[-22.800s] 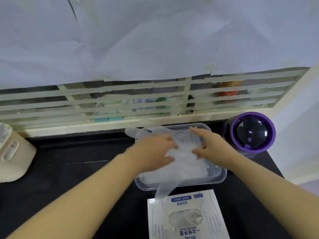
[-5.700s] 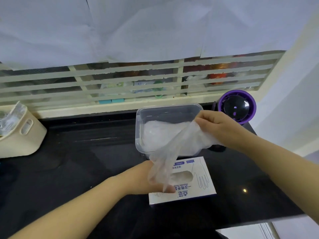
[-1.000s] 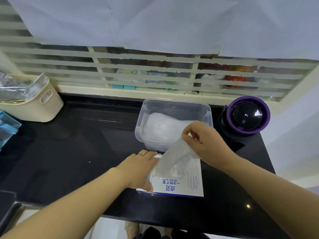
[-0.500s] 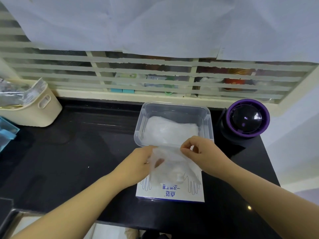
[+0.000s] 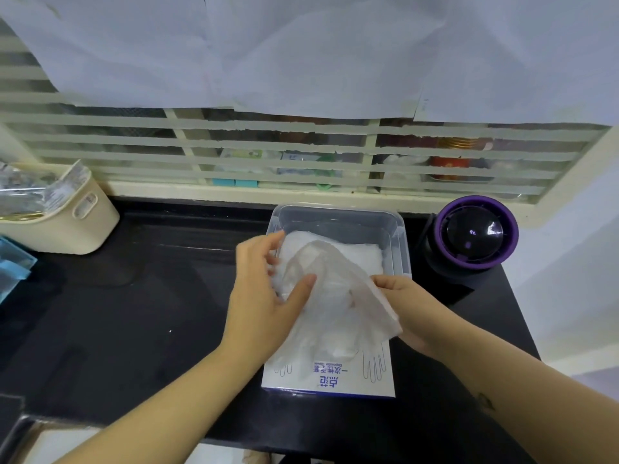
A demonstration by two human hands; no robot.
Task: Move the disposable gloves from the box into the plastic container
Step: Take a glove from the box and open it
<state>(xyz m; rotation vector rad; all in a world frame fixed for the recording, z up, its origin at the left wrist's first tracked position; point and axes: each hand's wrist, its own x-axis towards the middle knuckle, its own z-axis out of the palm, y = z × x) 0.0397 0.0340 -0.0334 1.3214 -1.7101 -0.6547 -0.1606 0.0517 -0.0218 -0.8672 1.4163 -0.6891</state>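
Nearest: box (image 5: 328, 376) flat on the black counter (image 5: 134, 313), print facing up. Above it, the glove (image 5: 335, 296) is stretched between the hands, its long axis running from near, over the box, to far, with its far end already over the pile (image 5: 355, 252). The right hand (image 5: 412, 313) pinches the glove's right edge. The left hand (image 5: 264, 296) has its thumb laid on the film and its fingers spread loosely; a true grip cannot be confirmed. The plastic container (image 5: 400, 242) lies straight ahead, just beyond the box, and the left hand is nearer, at its left rim. Versus half a second ago: the glove hung over the box; it is now lifted forward, and the left hand has advanced to the rim.
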